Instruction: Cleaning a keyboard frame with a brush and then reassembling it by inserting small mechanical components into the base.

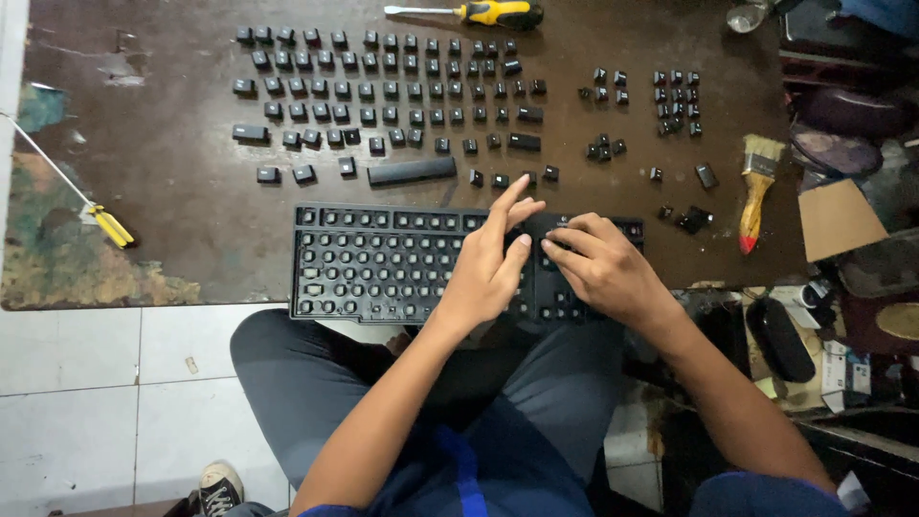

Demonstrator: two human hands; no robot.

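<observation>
Your left hand (493, 263) and right hand (598, 268) rest side by side on the right part of the keyboard frame (373, 263), which lies across your lap at the near edge of the table (163, 172). Beyond the frame, loose keycaps (383, 96) lie in rows, with the long space bar (412, 171) nearest the frame. One screwdriver (479, 12) lies behind the rows, another screwdriver (100, 218) far left. Right of the smaller keycap clusters (675, 101) lies a brush (756, 187).
</observation>
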